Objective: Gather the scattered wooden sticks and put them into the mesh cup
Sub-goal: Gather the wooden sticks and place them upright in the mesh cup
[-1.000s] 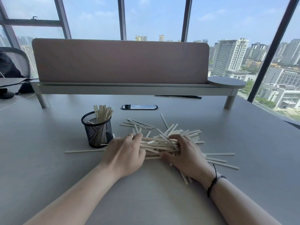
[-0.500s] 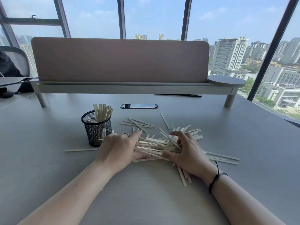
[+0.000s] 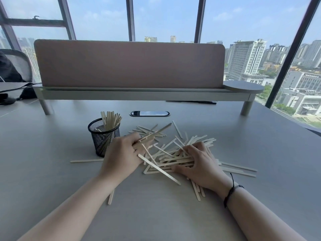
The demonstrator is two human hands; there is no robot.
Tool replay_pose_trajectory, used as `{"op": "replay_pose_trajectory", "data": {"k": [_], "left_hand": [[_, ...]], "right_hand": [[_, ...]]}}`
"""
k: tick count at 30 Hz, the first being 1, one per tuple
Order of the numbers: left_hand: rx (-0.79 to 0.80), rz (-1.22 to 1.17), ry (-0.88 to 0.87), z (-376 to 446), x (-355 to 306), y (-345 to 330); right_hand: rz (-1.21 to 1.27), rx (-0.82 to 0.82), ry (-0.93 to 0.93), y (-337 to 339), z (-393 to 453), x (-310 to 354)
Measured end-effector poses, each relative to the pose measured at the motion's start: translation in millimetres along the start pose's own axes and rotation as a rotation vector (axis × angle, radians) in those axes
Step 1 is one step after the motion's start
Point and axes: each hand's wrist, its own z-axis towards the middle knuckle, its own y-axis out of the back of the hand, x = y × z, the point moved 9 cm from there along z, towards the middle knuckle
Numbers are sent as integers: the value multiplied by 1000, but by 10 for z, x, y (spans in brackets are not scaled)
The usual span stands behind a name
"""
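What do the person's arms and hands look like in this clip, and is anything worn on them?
Both forearms are bare, with no sleeves in view. The right hand has a thin black band around its wrist. The left hand shows nothing worn in this frame. No gloves on either.

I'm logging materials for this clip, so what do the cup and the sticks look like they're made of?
Cup: likely metal wire mesh, matte black; you can see sticks through its grid wall.
Sticks: apparently bare, unfinished wood; pale, flat, thin strips with no sheen.
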Motion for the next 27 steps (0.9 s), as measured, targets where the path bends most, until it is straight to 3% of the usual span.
{"op": "replay_pose_trajectory", "data": {"k": [4,9,12,20,27], "left_hand": [[-101,-231,103,41,-45,159],[-254,-713,494,-4,341,133],[-323,-922,600,-35,423,95],[-384,-970,577,-58,491,184],[-360,-939,674,-108,635,75]], "right_hand": [[-13,3,-5,-7,6,4],[-19,3,-11,1,-2,13],[-32,1,-14,6,-11,20],[-84,-7,-32,34,-27,37],[-103,-27,-24,51,-40,38]]}}
